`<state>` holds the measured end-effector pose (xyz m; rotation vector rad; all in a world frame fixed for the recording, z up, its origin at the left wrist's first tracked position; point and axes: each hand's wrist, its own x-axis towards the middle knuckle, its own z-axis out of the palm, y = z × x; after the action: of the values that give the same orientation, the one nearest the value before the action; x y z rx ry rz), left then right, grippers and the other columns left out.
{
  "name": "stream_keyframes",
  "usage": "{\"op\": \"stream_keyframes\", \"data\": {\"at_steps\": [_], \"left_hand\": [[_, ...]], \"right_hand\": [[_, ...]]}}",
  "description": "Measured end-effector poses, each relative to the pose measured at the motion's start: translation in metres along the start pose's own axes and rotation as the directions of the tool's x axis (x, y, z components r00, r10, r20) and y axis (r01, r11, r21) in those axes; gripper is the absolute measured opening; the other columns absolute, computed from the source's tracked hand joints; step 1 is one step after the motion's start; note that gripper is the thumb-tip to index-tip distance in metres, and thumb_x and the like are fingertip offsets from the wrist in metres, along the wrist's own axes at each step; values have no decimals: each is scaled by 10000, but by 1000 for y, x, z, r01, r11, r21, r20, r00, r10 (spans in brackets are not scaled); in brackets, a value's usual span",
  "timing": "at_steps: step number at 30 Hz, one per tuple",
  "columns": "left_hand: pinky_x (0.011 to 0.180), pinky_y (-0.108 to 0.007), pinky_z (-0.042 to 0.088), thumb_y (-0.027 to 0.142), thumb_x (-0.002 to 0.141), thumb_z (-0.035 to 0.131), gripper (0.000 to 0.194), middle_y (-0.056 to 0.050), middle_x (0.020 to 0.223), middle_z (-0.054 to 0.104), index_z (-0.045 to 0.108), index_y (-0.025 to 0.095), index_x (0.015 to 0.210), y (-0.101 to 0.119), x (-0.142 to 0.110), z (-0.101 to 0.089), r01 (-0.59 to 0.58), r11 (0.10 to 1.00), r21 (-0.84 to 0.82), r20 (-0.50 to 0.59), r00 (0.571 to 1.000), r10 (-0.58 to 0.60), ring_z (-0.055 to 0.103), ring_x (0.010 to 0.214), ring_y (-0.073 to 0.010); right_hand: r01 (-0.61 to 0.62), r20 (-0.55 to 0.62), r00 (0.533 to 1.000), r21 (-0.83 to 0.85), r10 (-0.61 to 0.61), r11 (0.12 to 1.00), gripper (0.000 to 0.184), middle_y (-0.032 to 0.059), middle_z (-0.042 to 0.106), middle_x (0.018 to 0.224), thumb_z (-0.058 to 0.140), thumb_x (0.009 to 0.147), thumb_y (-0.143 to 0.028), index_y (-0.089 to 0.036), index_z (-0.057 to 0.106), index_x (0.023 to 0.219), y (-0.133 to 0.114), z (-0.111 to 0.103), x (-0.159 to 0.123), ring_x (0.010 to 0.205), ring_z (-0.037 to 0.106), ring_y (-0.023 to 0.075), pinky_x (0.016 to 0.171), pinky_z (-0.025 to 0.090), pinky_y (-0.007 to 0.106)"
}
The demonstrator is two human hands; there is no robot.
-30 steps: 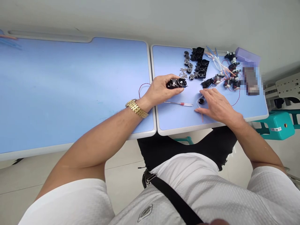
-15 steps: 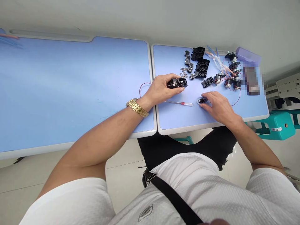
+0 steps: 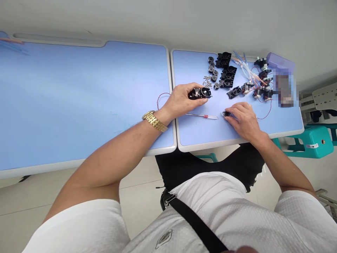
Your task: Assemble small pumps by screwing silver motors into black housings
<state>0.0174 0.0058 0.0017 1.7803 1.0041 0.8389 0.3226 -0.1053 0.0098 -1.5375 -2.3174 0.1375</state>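
Observation:
Between the thumb and fingers of my left hand point(image 3: 183, 96) is a black plastic motor housing point(image 3: 201, 93). A thin red wire point(image 3: 160, 98) runs out behind that wrist. My right hand point(image 3: 243, 119) pinches a small round black wheel point(image 3: 225, 114) with a pale rim, low over the table; whether it touches the surface I cannot tell. On the table between the hands lies a screwdriver point(image 3: 207, 116) with a clear and red handle. Past my left fingertips sits a pile of small screws point(image 3: 207, 82).
Several small wheels point(image 3: 211, 69) and black housings point(image 3: 228, 72) stand at the back. Wired motor units point(image 3: 268, 94), cable ties point(image 3: 246, 70), a purple box point(image 3: 281, 62) and a blurred-out object point(image 3: 285, 90) lie to the right. A seam divides the blue tabletops. A teal stool point(image 3: 317, 141) stands beyond the right edge.
My right fingers have closed in around the small wheel, covering more of it. My left hand keeps the housing in the same place.

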Motion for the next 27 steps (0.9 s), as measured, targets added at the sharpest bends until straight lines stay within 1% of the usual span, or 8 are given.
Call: {"op": "stream_keyframes", "data": {"at_steps": [7,10,12,15,17,22,25,27], "left_hand": [[797,-325,563,537,842,937,494,-43,992,832,893,207,1207,2,-4,3,11,996,-90,42,999,-7,702,861,-202],[748,-308,554,513,812,947,480,-29,944,811,879,213,1182,6,-5,7,43,984,-170,104,994,-25,674,807,-179],[697,-292,535,457,786,954,446,-14,905,786,849,213,1145,11,-7,9,103,967,-232,126,989,-75,646,755,-155],[598,-268,459,364,749,970,416,11,819,719,776,226,1090,18,-8,11,236,907,-348,124,971,-205,581,666,-124],[566,-254,412,340,724,997,433,15,791,694,738,232,1054,23,-9,11,289,853,-435,116,957,-265,572,664,-119],[532,-224,341,390,619,1122,597,6,870,683,705,222,1010,33,-10,13,343,736,-584,138,935,-326,570,700,-93],[538,-223,347,435,580,1160,648,8,900,660,706,218,990,37,-11,13,369,700,-612,163,925,-344,562,716,-85],[544,-218,348,421,577,1160,643,12,898,653,710,212,986,38,-11,13,380,684,-623,181,920,-346,563,718,-79]], "right_hand": [[-55,54,997,68,52,996,317,157,866,1272,595,1190,-413,-254,837,1319,-8,-4,3,1201,774,375,1082,600,592],[-64,67,996,92,58,994,338,157,862,1321,575,1193,-407,-259,821,1370,-15,-8,6,1178,794,358,1072,641,565],[-40,59,998,95,35,995,339,154,861,1336,576,1199,-400,-253,813,1393,-22,-10,9,1150,804,340,1041,662,527],[27,11,1000,88,-28,996,332,148,865,1319,579,1214,-380,-233,811,1399,-32,-11,17,1125,819,313,998,674,467],[66,-20,998,79,-64,995,325,142,868,1309,576,1221,-366,-225,810,1396,-37,-10,24,1114,825,300,972,674,441],[93,-14,996,70,-92,993,323,141,864,1347,556,1216,-327,-233,795,1412,-47,-6,44,1142,818,303,993,665,452],[76,13,997,70,-78,995,326,148,855,1351,539,1210,-307,-245,789,1410,-51,-4,51,1175,806,326,999,651,476],[77,19,997,53,-79,996,324,158,854,1333,532,1210,-307,-235,792,1388,-54,-4,55,1153,802,337,978,646,486]]}}
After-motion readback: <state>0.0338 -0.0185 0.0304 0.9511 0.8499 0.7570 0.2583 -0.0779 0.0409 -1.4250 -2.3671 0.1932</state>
